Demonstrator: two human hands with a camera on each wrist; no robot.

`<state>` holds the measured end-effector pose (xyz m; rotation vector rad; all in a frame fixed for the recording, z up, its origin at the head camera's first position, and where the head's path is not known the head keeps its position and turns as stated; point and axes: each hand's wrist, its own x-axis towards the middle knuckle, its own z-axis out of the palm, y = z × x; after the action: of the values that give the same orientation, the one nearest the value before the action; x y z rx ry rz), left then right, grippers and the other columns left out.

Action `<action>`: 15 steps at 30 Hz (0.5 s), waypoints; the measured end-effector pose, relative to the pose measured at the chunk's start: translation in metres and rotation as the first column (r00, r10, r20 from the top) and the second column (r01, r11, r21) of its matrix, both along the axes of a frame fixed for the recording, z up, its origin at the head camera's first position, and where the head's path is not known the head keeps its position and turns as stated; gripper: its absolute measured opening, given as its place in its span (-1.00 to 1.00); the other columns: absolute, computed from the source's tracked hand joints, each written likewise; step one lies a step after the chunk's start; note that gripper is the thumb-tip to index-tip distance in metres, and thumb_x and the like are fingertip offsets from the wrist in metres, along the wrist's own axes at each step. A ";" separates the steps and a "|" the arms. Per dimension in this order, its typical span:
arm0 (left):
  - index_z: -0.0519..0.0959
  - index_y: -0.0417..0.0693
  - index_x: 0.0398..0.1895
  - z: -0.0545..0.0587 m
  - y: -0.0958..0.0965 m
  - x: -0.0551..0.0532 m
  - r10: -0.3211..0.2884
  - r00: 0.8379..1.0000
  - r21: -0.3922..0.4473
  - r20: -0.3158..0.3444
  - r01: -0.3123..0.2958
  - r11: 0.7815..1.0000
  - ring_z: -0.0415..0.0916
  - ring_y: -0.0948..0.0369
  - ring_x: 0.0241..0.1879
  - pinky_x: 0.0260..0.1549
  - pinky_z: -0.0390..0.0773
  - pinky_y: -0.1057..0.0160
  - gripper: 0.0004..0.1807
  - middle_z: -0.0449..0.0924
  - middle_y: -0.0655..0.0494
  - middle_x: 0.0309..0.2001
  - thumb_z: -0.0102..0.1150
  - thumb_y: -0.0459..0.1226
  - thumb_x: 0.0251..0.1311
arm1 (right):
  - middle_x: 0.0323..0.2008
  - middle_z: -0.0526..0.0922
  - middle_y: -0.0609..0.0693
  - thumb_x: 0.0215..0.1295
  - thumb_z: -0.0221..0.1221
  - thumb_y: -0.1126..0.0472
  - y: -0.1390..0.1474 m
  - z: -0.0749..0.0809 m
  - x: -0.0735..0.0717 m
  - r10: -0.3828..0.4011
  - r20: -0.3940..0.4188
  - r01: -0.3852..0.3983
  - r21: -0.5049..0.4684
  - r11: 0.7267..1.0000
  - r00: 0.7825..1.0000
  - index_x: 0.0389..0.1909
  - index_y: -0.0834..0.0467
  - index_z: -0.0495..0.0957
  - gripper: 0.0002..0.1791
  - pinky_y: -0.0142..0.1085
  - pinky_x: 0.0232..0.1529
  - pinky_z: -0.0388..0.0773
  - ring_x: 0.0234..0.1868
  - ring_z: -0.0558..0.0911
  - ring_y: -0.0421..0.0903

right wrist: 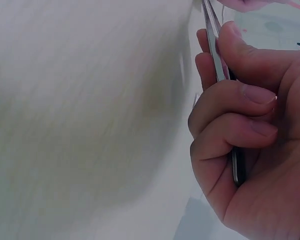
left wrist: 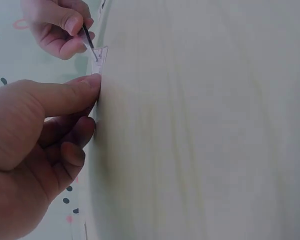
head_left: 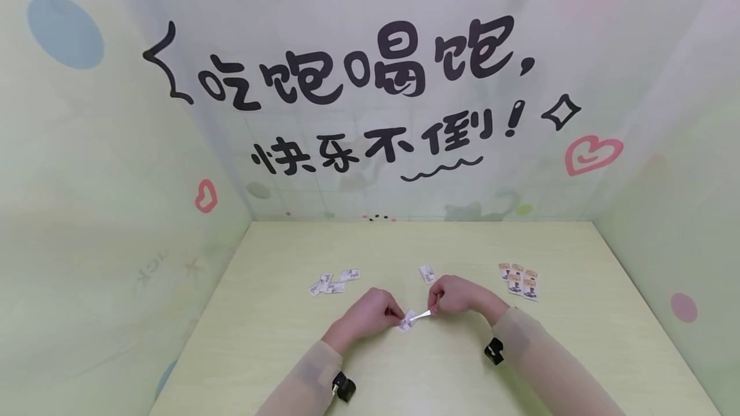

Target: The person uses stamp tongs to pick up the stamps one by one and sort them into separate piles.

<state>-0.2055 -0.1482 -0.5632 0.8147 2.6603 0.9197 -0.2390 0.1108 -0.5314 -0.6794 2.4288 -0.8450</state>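
Observation:
In the head view my left hand (head_left: 371,313) pinches a small printed card-like piece (head_left: 408,322) by its left side, low over the table. The left wrist view has the thumb and fingertips on the lower end of this pale piece (left wrist: 98,61). My right hand (head_left: 457,294) holds silver tweezers (head_left: 424,314) with a dark rear end, their tips on the piece. In the right wrist view, fingers curl round the tweezers (right wrist: 218,60), which point up toward the left hand. Another printed piece (head_left: 427,273) lies just beyond my right hand.
Several pale printed pieces (head_left: 334,287) lie overlapping on the table (head_left: 277,352) at left. A cluster of orange-and-white printed pieces (head_left: 523,284) is at right. Pale walls with black lettering (head_left: 399,60) enclose the table's back and sides.

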 end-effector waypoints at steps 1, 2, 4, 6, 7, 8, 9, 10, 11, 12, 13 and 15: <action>0.87 -0.01 -0.25 -0.001 0.001 0.001 0.017 1.000 0.006 0.007 -0.017 1.000 0.62 0.44 -0.29 -0.15 0.63 0.37 -0.93 0.81 0.26 -0.31 0.55 -0.34 0.22 | -0.43 0.63 -0.14 0.30 0.34 0.37 0.001 -0.003 0.001 -0.012 0.008 0.013 -0.011 1.000 1.000 -0.41 0.05 0.72 -0.85 -0.22 -0.18 0.43 -0.35 0.51 -0.12; 0.87 -0.01 -0.27 -0.001 0.001 0.001 0.035 0.999 0.012 0.014 -0.036 0.999 0.61 0.44 -0.31 -0.17 0.63 0.36 -0.94 0.81 0.28 -0.32 0.56 -0.33 0.21 | -0.42 0.63 -0.13 0.30 0.35 0.36 0.002 -0.005 0.003 -0.027 0.019 0.027 -0.029 0.999 0.999 -0.39 0.06 0.72 -0.87 -0.21 -0.17 0.43 -0.35 0.51 -0.11; 0.87 0.01 -0.30 -0.003 0.003 0.003 0.072 0.997 0.017 0.021 -0.073 0.997 0.60 0.44 -0.34 -0.20 0.62 0.36 -0.94 0.80 0.31 -0.36 0.59 -0.29 0.18 | -0.42 0.63 -0.11 0.32 0.34 0.34 0.004 -0.009 0.006 -0.054 0.040 0.056 -0.063 0.996 0.998 -0.37 0.10 0.72 -0.90 -0.19 -0.18 0.44 -0.35 0.51 -0.09; 0.86 0.00 -0.33 -0.003 0.004 0.004 0.104 0.994 0.026 0.024 -0.104 0.994 0.60 0.43 -0.38 -0.24 0.63 0.35 -0.94 0.78 0.31 -0.40 0.61 -0.28 0.16 | -0.41 0.63 -0.09 0.33 0.35 0.34 0.005 -0.013 0.010 -0.080 0.055 0.085 -0.093 0.992 0.995 -0.36 0.12 0.71 -0.91 -0.19 -0.19 0.44 -0.35 0.51 -0.08; 0.86 0.00 -0.34 -0.003 0.005 0.005 0.119 0.992 0.031 0.029 -0.120 0.992 0.60 0.43 -0.39 -0.26 0.63 0.35 -0.94 0.77 0.32 -0.41 0.61 -0.27 0.16 | -0.41 0.63 -0.09 0.33 0.35 0.33 0.006 -0.015 0.013 -0.091 0.057 0.097 -0.103 0.990 0.994 -0.36 0.12 0.71 -0.92 -0.19 -0.20 0.44 -0.35 0.51 -0.08; 0.86 0.00 -0.36 -0.004 0.006 0.005 0.132 0.991 0.032 0.029 -0.133 0.991 0.60 0.43 -0.40 -0.27 0.63 0.35 -0.94 0.77 0.32 -0.42 0.61 -0.27 0.15 | -0.41 0.63 -0.09 0.33 0.36 0.32 0.006 -0.017 0.015 -0.109 0.060 0.115 -0.115 0.987 0.992 -0.36 0.12 0.71 -0.92 -0.18 -0.20 0.45 -0.35 0.52 -0.08; 0.85 0.00 -0.37 -0.004 0.007 0.005 0.144 0.989 0.034 0.025 -0.145 0.989 0.60 0.42 -0.41 -0.28 0.64 0.35 -0.94 0.76 0.32 -0.44 0.61 -0.26 0.15 | -0.42 0.64 -0.09 0.33 0.37 0.31 0.006 -0.019 0.017 -0.126 0.060 0.132 -0.121 0.984 0.990 -0.36 0.12 0.71 -0.93 -0.19 -0.21 0.45 -0.35 0.52 -0.08; 0.85 0.00 -0.38 -0.004 0.008 0.006 0.157 0.987 0.036 0.025 -0.158 0.987 0.60 0.42 -0.43 -0.29 0.64 0.35 -0.94 0.75 0.33 -0.45 0.61 -0.26 0.15 | -0.42 0.63 -0.09 0.33 0.37 0.30 0.006 -0.020 0.019 -0.144 0.057 0.150 -0.128 0.980 0.988 -0.36 0.11 0.71 -0.93 -0.19 -0.21 0.46 -0.35 0.53 -0.08; 0.84 0.00 -0.40 -0.003 0.009 0.006 0.168 0.986 0.038 0.019 -0.168 0.985 0.59 0.41 -0.44 -0.30 0.64 0.34 -0.93 0.74 0.33 -0.46 0.61 -0.26 0.15 | -0.41 0.63 -0.09 0.32 0.38 0.29 0.006 -0.021 0.021 -0.164 0.060 0.171 -0.136 0.976 0.985 -0.35 0.10 0.70 -0.93 -0.19 -0.21 0.46 -0.34 0.52 -0.08; 0.84 0.00 -0.41 -0.004 0.011 0.006 0.179 0.984 0.041 0.015 -0.179 0.983 0.59 0.41 -0.44 -0.31 0.64 0.34 -0.92 0.72 0.34 -0.47 0.61 -0.26 0.15 | -0.41 0.63 -0.08 0.32 0.39 0.28 0.006 -0.022 0.023 -0.186 0.058 0.192 -0.143 0.971 0.981 -0.35 0.10 0.70 -0.93 -0.19 -0.21 0.46 -0.34 0.53 -0.08; 0.83 0.00 -0.43 -0.004 0.012 0.006 0.191 0.982 0.039 0.011 -0.191 0.981 0.58 0.41 -0.45 -0.32 0.63 0.33 -0.91 0.71 0.35 -0.48 0.61 -0.25 0.16 | -0.41 0.63 -0.08 0.31 0.40 0.27 0.007 -0.023 0.025 -0.210 0.058 0.216 -0.147 0.965 0.976 -0.35 0.10 0.70 -0.93 -0.19 -0.22 0.46 -0.34 0.52 -0.08; 0.82 0.01 -0.44 -0.004 0.014 0.007 0.209 0.978 0.040 -0.002 -0.209 0.977 0.57 0.40 -0.46 -0.33 0.63 0.32 -0.89 0.69 0.35 -0.49 0.61 -0.25 0.16 | -0.43 0.61 -0.07 0.31 0.41 0.26 0.008 -0.024 0.029 -0.257 0.053 0.262 -0.152 0.953 0.965 -0.36 0.10 0.69 -0.91 -0.19 -0.23 0.45 -0.35 0.51 -0.07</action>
<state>-0.1986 -0.1340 -0.5671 0.5531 2.7815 1.0212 -0.2104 0.1183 -0.5552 -0.4006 2.4750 -1.1538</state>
